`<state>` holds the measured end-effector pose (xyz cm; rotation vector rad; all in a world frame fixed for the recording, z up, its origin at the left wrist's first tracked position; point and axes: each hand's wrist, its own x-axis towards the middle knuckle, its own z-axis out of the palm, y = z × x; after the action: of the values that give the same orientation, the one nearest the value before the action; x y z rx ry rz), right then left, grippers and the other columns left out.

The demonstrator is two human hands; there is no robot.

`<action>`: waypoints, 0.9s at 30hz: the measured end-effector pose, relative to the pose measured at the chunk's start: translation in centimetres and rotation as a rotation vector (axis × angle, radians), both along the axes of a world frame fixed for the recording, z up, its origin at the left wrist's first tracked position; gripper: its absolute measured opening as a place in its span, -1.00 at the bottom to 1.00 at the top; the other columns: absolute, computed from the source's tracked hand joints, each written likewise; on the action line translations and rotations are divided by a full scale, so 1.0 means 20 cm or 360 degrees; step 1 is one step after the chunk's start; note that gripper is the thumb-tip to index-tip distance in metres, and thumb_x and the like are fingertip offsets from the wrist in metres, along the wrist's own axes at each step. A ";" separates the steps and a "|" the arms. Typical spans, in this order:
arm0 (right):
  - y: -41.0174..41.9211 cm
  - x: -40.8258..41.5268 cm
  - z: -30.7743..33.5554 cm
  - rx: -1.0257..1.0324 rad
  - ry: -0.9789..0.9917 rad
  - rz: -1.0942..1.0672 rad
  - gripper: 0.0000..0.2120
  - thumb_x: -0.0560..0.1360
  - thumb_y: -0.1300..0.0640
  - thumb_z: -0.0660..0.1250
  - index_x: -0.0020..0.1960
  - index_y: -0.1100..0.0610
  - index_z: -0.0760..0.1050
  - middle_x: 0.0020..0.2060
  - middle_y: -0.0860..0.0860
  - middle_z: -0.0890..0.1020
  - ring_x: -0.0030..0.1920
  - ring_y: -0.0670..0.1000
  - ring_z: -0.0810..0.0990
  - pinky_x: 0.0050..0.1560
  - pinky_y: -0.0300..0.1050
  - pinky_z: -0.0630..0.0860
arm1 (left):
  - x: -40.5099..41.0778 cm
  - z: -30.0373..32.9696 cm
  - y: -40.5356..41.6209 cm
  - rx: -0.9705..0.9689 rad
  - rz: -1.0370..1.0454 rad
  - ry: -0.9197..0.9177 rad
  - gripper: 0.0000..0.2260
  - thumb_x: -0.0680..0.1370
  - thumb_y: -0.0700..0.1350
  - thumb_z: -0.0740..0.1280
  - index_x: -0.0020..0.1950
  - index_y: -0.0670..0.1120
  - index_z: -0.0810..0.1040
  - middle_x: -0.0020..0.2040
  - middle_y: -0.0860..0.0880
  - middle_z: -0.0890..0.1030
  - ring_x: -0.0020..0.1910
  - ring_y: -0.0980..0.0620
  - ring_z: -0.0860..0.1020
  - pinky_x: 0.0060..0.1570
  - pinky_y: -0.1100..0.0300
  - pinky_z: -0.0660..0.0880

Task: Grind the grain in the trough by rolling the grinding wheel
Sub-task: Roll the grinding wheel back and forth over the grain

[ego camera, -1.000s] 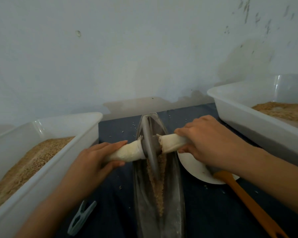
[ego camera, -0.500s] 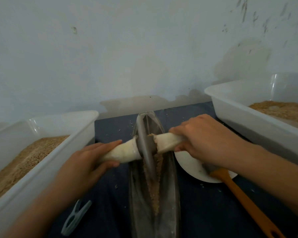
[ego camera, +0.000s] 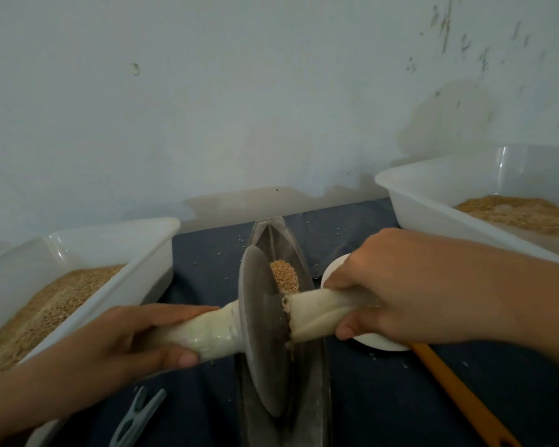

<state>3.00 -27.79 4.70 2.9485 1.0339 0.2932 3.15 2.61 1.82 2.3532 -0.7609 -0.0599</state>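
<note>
A dark metal grinding wheel (ego camera: 261,330) stands on edge in the long boat-shaped metal trough (ego camera: 313,398) on the dark blue cloth. A cloth-wrapped white axle runs through it. My left hand (ego camera: 123,340) grips the left end of the axle, and my right hand (ego camera: 397,285) grips the right end. A small heap of tan grain (ego camera: 284,278) lies in the trough just beyond the wheel. The trough floor under the wheel is hidden.
A white plastic tub of grain (ego camera: 149,250) stands at the left, another white tub (ego camera: 433,201) at the right. A white dish (ego camera: 378,341) and an orange-handled spatula (ego camera: 455,388) lie right of the trough. A grey clothes peg (ego camera: 136,417) lies near left. A wall stands close behind.
Both hands have drawn the wheel along the trough toward me, from its far part to the middle. The grain heap now shows beyond the wheel.
</note>
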 end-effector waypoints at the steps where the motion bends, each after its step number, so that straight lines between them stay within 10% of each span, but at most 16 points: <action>1: 0.01 0.00 0.00 -0.0003 0.0000 -0.0014 -0.71 0.43 -0.28 0.26 -0.20 -0.06 0.41 -0.36 -0.10 0.44 -0.35 -0.14 0.41 -0.36 -0.27 0.29 | 0.00 0.00 -0.01 0.0032 0.0004 -0.0023 -0.58 0.35 0.14 0.45 0.12 0.49 0.43 0.02 0.35 0.61 0.00 0.38 0.55 -0.06 0.58 0.39; 10: 0.05 0.26 -0.23 0.0095 -0.0413 -0.0248 -0.66 0.56 -0.12 0.17 0.30 -0.09 0.32 0.15 -0.09 0.51 0.14 -0.02 0.45 0.21 -0.07 0.29 | 0.14 -0.15 -0.12 0.0294 0.0416 -0.0779 -0.53 0.40 0.06 0.29 0.33 0.12 0.40 -0.03 0.11 0.59 -0.07 0.09 0.54 -0.08 0.23 0.40; 22: 0.01 0.00 0.02 -0.0019 0.0114 -0.0033 -0.68 0.39 -0.30 0.27 -0.34 -0.11 0.32 -0.41 -0.10 0.45 -0.39 -0.18 0.41 -0.38 -0.26 0.25 | 0.02 -0.02 0.03 0.0032 -0.0033 0.0073 -0.60 0.35 0.28 0.42 0.17 0.44 0.45 0.05 0.31 0.61 0.02 0.35 0.56 -0.03 0.55 0.40; 27: 0.04 0.12 -0.08 0.0078 0.0012 -0.0165 -0.80 0.46 -0.21 0.27 0.00 -0.14 0.49 -0.18 -0.11 0.58 -0.16 -0.09 0.54 -0.15 -0.12 0.45 | 0.07 -0.07 -0.05 0.0127 0.0236 -0.0297 -0.63 0.38 0.24 0.41 0.15 0.48 0.44 -0.01 0.31 0.62 0.00 0.32 0.55 -0.01 0.44 0.44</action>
<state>5.38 -27.09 3.02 3.0362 0.8828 0.3104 4.47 1.64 0.38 2.5091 -0.6799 0.1988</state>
